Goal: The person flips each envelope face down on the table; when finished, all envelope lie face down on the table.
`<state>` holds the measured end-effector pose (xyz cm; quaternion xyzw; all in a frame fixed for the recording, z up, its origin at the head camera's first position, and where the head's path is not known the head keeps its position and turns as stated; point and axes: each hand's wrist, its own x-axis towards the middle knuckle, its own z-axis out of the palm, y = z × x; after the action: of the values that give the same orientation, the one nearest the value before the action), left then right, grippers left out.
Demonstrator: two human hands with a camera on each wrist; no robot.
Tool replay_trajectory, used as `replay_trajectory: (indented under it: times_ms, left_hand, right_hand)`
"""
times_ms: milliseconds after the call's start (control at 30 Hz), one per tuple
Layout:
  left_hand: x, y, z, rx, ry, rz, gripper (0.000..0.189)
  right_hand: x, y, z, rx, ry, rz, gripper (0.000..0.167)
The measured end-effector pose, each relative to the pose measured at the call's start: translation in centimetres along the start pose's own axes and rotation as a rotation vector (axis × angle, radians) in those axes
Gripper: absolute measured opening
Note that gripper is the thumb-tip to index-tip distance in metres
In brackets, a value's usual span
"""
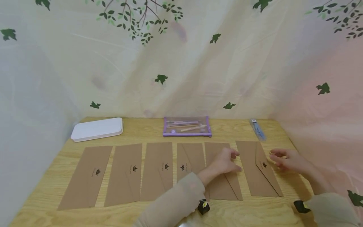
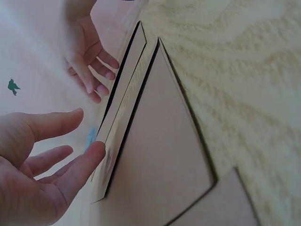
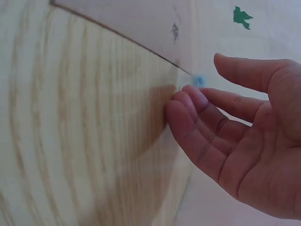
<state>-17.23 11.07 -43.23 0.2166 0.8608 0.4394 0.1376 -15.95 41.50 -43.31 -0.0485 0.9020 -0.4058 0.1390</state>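
Several brown paper envelopes with small black crown prints lie in a row on the wooden table. My left hand (image 1: 222,162) hovers over the second envelope from the right (image 1: 218,151), fingers loosely bent and thumb apart, holding nothing. Beyond it lies the rightmost envelope (image 1: 249,170), its flap edge showing as a dark slanted line. To the right of that envelope, my right hand (image 1: 292,161) is held above the table with its fingers bent and nothing between them. In the right wrist view the thumb of the right hand (image 3: 254,127) stands away from the fingers.
At the back left lies a white flat case (image 1: 97,129). A clear pouch with purple edging (image 1: 187,135) and pens inside lies at the back middle. Behind the rightmost envelope is a small blue packaged item (image 1: 257,130). Patterned cloth (image 1: 193,63) surrounds the table (image 1: 141,132).
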Motion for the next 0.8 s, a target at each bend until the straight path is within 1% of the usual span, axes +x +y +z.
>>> replay_trajectory:
  times_ms: [33,100,167,267,333,400,467,567,633,733,800]
  left_hand:
    - [0.0,-0.1,0.1,-0.013,0.004,-0.011,0.051]
    - [0.0,-0.2,0.2,-0.074,0.007,-0.041,0.051]
    - [0.0,-0.3,0.3,-0.171,0.007,-0.086,0.050]
    - [0.1,-0.4,0.5,-0.339,0.014,-0.164,0.049]
    - [0.2,-0.4,0.7,-0.416,0.024,-0.204,0.048]
    - [0.3,-0.3,0.8,-0.470,0.031,-0.224,0.046]
    - [0.3,-0.2,0.9,-0.512,0.033,-0.229,0.044]
    - [0.3,-0.1,1.4,-0.605,0.033,-0.242,0.041]
    - [0.3,0.0,1.9,-0.652,0.029,-0.259,0.039]
    - [0.3,0.3,2.4,-0.696,0.025,-0.293,0.037]
    - [0.3,0.4,2.6,-0.707,0.015,-0.313,0.037]
  right_hand:
    - [0.1,0.2,0.1,0.017,-0.008,0.007,0.053]
    - [0.4,0.5,0.3,0.030,-0.018,0.029,0.052]
    - [0.6,0.7,0.4,0.032,-0.033,0.037,0.053]
    - [0.8,0.8,0.5,0.032,-0.030,0.054,0.054]
    - [0.9,0.8,0.6,0.038,-0.028,0.052,0.054]
    - [0.9,0.7,0.6,0.056,-0.021,0.059,0.055]
    - [0.9,0.7,0.7,0.088,-0.019,0.067,0.056]
    - [0.9,0.7,0.9,0.171,-0.017,0.088,0.058]
    - [0.8,0.9,0.9,0.232,-0.018,0.118,0.058]
    - [0.7,1.2,1.0,0.310,-0.022,0.159,0.057]
    - [0.7,1.1,1.0,0.343,-0.028,0.183,0.056]
